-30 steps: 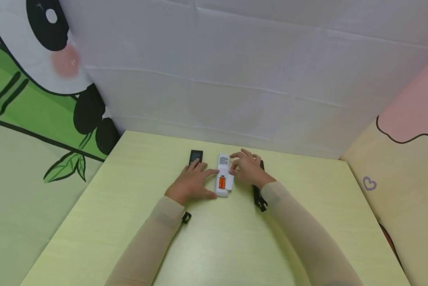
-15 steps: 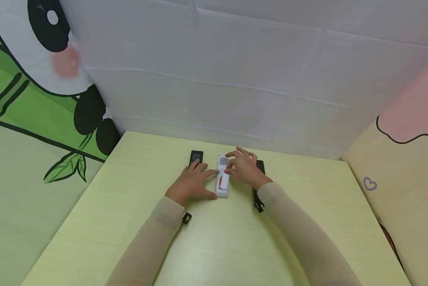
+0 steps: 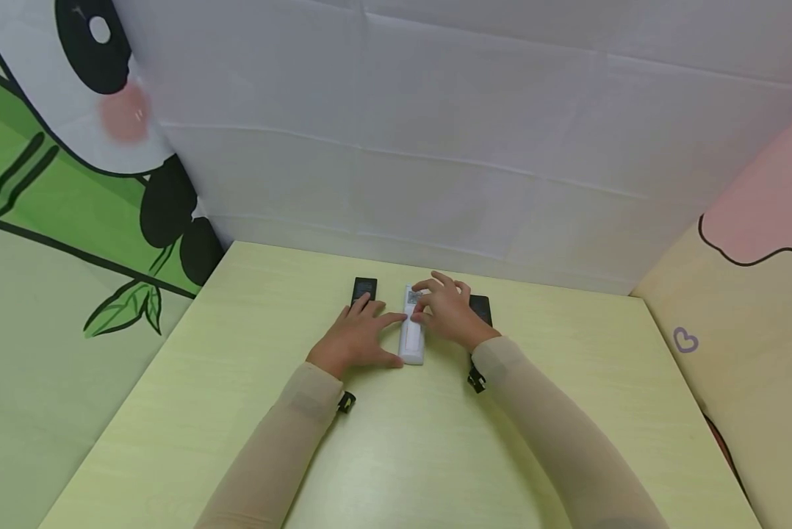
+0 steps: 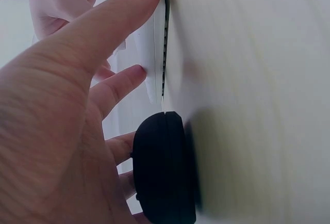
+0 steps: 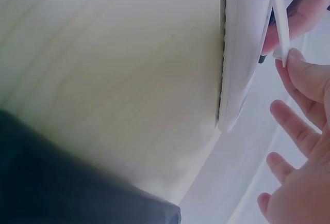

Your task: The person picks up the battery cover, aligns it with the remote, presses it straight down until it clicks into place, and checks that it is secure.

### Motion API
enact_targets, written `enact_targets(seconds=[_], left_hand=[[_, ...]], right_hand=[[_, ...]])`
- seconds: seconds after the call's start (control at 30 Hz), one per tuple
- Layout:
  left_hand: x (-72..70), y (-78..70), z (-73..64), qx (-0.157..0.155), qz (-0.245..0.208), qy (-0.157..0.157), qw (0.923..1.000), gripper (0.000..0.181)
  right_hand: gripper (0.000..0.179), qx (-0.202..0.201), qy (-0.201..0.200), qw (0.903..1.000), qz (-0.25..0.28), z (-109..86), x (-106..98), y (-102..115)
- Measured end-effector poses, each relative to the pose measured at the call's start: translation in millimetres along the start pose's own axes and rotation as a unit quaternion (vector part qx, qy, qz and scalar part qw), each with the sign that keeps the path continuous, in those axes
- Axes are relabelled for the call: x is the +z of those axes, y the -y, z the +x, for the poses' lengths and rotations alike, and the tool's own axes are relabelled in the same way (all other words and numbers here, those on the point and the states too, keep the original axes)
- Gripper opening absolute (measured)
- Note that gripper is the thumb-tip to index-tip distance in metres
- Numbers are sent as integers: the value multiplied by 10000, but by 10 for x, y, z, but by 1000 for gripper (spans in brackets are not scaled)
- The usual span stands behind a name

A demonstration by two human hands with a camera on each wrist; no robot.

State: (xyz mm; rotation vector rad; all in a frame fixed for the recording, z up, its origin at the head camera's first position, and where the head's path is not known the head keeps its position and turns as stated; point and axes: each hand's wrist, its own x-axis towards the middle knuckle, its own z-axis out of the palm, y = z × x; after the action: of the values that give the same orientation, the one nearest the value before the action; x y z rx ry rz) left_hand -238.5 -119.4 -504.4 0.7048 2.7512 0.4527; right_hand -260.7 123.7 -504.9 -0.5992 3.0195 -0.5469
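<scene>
A white remote control (image 3: 411, 358) lies back side up, its label toward the far end. My right hand (image 3: 454, 312) pinches the white battery cover (image 5: 281, 22) between thumb and index finger. In the right wrist view the cover stands tilted off the remote's back, and the other fingers are spread. My left hand (image 3: 353, 342) rests on the remote's left, its thumb and index finger extended to the near and middle parts of that edge. No battery shows in the head view; the cover overlies the battery bay there.
A black remote-like item (image 3: 365, 288) lies beyond the left fingers. Another black item (image 3: 480, 308) lies partly under the right hand and wrist. The pale table (image 3: 303, 279) ends at a white cloth wall (image 3: 436, 206) behind.
The right hand has moved left with the battery cover, from beside the remote to over its back. The orange battery has gone out of sight beneath it. The left hand stays put.
</scene>
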Motion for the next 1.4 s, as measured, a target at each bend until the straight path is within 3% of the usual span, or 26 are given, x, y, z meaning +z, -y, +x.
enact_targets(seconds=[1.4], left_hand=[[47, 26, 32, 14, 73, -39, 10000, 94]], right_hand=[[15, 259, 11, 9996, 118, -3, 109, -1]])
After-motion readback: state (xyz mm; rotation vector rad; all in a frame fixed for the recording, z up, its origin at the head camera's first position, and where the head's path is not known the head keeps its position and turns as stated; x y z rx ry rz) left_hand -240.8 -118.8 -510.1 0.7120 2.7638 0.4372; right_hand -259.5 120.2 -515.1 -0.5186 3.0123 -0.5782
